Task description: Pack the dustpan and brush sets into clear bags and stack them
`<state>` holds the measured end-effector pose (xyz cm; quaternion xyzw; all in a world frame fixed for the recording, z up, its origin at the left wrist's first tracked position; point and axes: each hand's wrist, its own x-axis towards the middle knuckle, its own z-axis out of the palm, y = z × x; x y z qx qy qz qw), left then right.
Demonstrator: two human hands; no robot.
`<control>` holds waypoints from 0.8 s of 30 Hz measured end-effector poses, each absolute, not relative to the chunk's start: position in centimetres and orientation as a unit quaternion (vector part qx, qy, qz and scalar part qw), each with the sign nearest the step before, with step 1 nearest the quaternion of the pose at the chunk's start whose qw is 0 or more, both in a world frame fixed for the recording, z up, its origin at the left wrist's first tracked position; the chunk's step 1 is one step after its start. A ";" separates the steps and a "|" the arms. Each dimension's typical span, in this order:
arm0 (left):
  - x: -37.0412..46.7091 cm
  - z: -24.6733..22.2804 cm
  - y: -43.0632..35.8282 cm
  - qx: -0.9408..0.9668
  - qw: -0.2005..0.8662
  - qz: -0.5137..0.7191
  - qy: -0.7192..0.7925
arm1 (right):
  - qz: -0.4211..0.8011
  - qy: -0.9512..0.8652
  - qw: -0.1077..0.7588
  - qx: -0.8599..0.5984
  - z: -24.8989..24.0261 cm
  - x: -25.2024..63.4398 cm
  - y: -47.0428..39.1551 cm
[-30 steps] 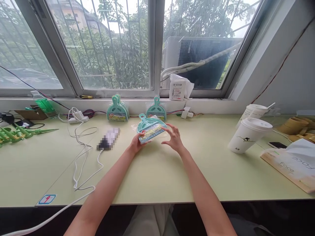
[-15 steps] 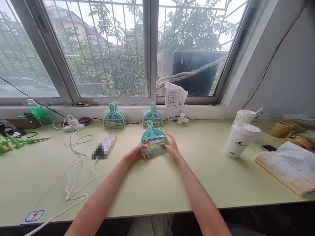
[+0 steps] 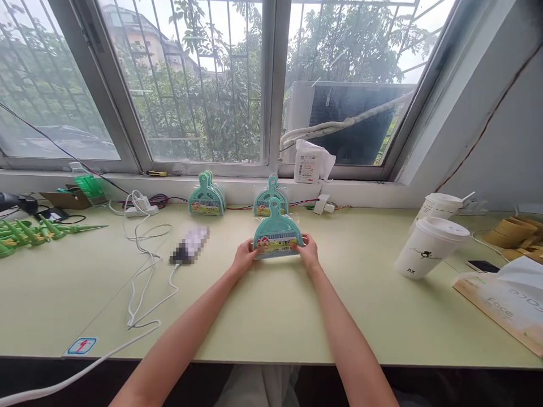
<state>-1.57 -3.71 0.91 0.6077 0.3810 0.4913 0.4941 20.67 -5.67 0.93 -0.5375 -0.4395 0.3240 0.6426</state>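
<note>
A packaged teal mini dustpan and brush set (image 3: 275,229) is held upright by both hands, its handle pointing up and its printed label facing me. My left hand (image 3: 245,257) grips its lower left edge, thumb on the front. At the lower right edge my right hand (image 3: 309,252) grips it the same way. Directly behind it, a similar dustpan and brush set (image 3: 266,191) leans against the sill. Farther left, several more dustpan and brush sets (image 3: 206,198) stand stacked one behind another.
White cables and a charging phone, blurred out (image 3: 190,244), lie on the left of the table (image 3: 271,316). To the right are two white paper cups (image 3: 430,249) and a tissue pack (image 3: 500,305). A white packet (image 3: 311,164) rests on the sill, and green plastic pieces (image 3: 34,234) lie far left.
Both hands have tipped the held dustpan and brush set from a slant to level and upright, and moved it a little toward the window. The head view has shifted slightly left.
</note>
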 end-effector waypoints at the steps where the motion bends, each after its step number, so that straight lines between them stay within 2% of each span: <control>1: -1.8 1.0 -3.5 0.614 0.472 0.503 0.382 | 0.337 -0.452 0.637 -0.526 0.9 20.7 -5.7; 6: -7.0 4.6 -0.7 0.644 0.349 0.517 0.442 | 0.380 -0.476 0.606 -0.511 0.5 19.7 -6.0; 13: -20.5 9.5 8.2 0.573 0.237 0.559 0.550 | 0.367 -0.540 0.476 -0.589 1.0 19.0 -6.3; 18: -28.0 8.5 12.7 0.550 0.170 0.496 0.650 | 0.353 -0.545 0.438 -0.621 1.5 19.1 -6.1; 24: -29.8 4.7 16.4 0.539 0.130 0.460 0.693 | 0.331 -0.550 0.421 -0.641 1.0 18.9 -5.6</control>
